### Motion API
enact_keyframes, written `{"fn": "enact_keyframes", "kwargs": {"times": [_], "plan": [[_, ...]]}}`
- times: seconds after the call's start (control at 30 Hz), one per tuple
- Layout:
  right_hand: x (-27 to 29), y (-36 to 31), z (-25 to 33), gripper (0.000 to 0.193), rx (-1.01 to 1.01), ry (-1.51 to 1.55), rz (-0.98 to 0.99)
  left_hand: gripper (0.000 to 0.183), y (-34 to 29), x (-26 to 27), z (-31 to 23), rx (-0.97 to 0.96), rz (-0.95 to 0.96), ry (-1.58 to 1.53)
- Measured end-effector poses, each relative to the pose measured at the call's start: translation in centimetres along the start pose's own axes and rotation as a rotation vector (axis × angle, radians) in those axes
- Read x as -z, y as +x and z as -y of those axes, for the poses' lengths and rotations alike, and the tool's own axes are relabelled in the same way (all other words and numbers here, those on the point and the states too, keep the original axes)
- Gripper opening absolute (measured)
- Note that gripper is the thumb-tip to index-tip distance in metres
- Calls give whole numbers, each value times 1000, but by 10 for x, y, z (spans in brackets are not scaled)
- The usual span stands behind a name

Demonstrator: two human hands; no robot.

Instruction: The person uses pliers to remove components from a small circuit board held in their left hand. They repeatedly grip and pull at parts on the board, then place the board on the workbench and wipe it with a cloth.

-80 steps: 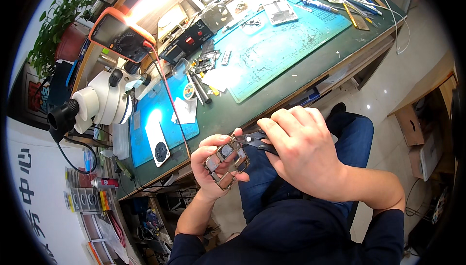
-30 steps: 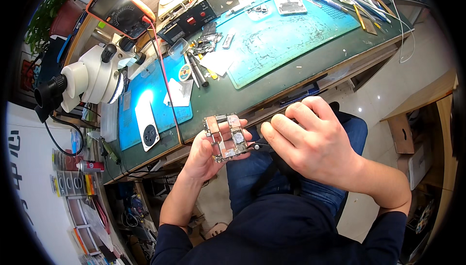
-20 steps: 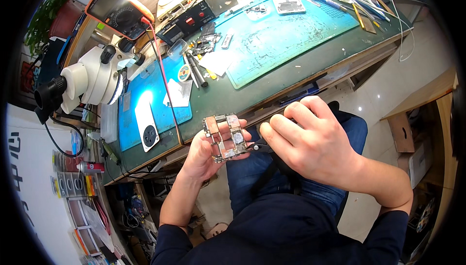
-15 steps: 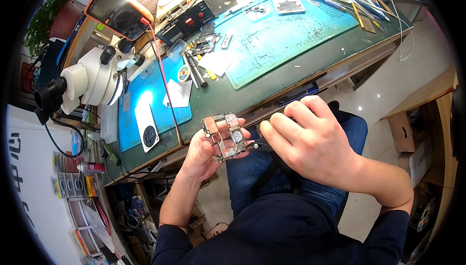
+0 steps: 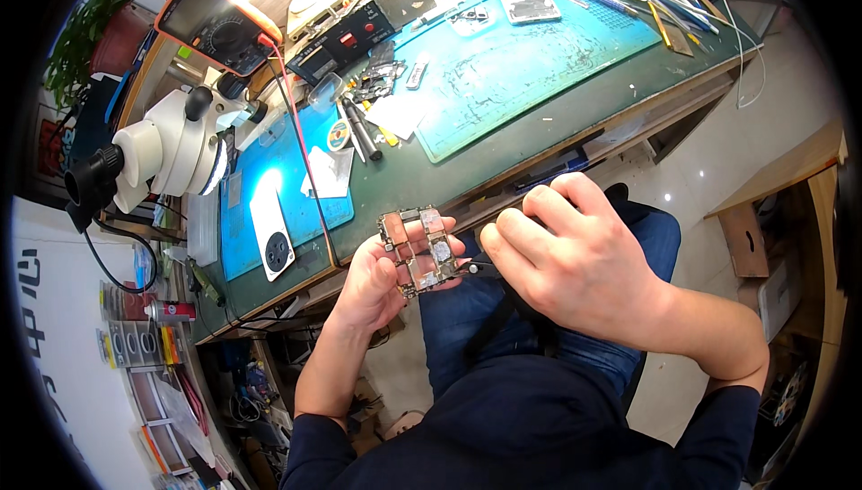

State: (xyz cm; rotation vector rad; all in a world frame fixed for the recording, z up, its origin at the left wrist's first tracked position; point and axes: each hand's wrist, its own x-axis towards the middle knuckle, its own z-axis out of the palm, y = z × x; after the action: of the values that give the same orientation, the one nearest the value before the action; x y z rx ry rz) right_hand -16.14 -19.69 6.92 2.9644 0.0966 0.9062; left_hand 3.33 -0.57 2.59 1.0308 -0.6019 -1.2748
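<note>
Head view: the left hand [image 5: 377, 279] grasps a small circuit board [image 5: 417, 248] between thumb and fingers, holding it in the air just off the near edge of the green tabletop [image 5: 431, 162], above the person's lap. The right hand [image 5: 570, 266] is curled around a dark slender tool [image 5: 467, 267] whose tip meets the board's right edge; its fingers are clenched. On the tabletop, well apart from the hands, lie a white phone back [image 5: 272, 231] on a blue mat [image 5: 287, 176], a microscope [image 5: 171, 149] at the left edge and a large teal mat [image 5: 530, 59], with open floor to the right.
</note>
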Motion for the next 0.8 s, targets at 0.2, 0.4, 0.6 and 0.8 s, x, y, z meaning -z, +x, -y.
{"fn": "enact_keyframes", "kwargs": {"times": [0.2, 0.4, 0.6, 0.8], "plan": [[2, -2, 0, 17, -10, 14, 21, 101, -1, -1, 1, -8, -20, 18], [-4, -2, 0, 9, -4, 12, -51, 85, 2, 3, 2, -37, 40, -24], [-9, -3, -2, 8, -11, 1, -114, 105, 5, -4, -2, -10, -15, 42], [-4, -1, -1, 9, -25, -33, -68, 104, 6, -1, 0, -8, -7, -4]]}}
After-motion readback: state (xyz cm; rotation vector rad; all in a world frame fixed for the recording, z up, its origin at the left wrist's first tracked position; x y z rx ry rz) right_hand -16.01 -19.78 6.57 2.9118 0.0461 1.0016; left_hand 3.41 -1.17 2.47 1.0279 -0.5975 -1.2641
